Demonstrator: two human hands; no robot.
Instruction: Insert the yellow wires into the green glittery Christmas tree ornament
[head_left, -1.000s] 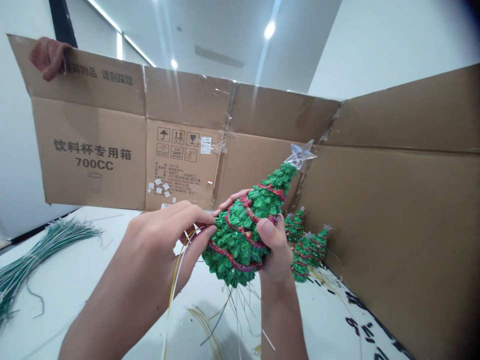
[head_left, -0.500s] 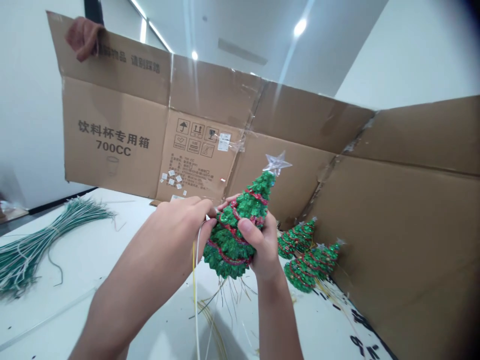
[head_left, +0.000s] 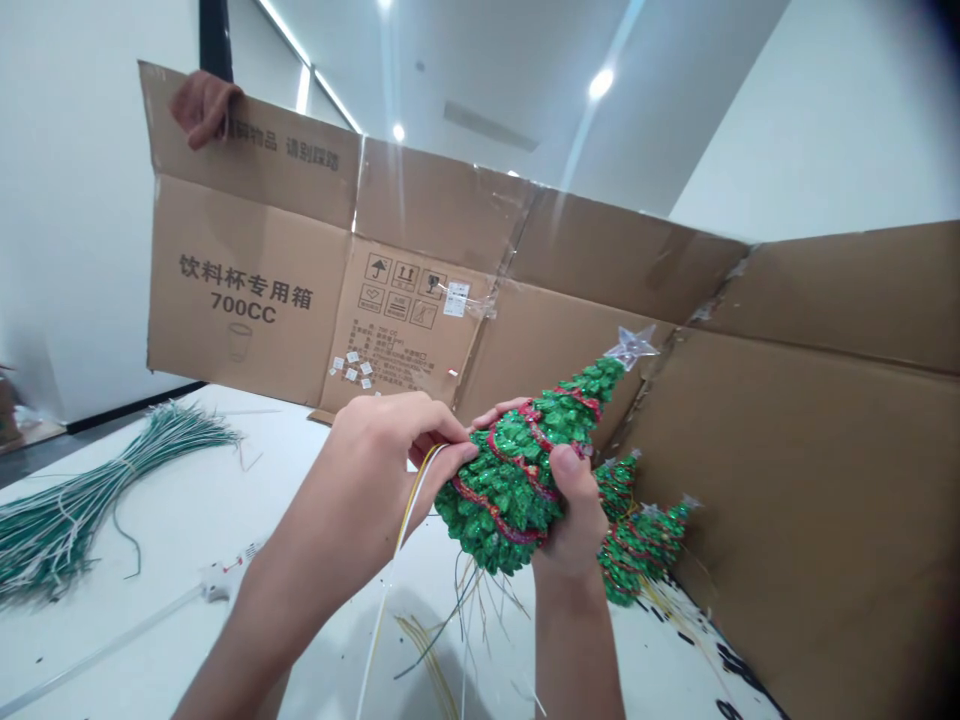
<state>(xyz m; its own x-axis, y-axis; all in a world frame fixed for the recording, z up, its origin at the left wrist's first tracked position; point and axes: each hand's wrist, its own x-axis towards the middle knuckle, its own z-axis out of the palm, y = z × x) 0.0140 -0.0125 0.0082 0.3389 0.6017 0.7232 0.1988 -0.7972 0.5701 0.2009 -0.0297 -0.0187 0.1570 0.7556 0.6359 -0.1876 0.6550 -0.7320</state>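
A small green Christmas tree with red garland and a clear star leans to the right in front of me. My right hand is wrapped round its right side, thumb on the front. At its left side my left hand pinches the ends of a yellow and a white wire, the fingertips touching the branches. Those wires hang down past the wrist. Thin loose wires show below the tree's base.
Cardboard panels stand behind the white table. Bundled green and white wires lie at left, near a white glue gun partly behind my forearm. More decorated trees and black bits are at right.
The tree has moved right and tilted further over, with both hands moving right along with it. The glue gun has come into view beside my left forearm.
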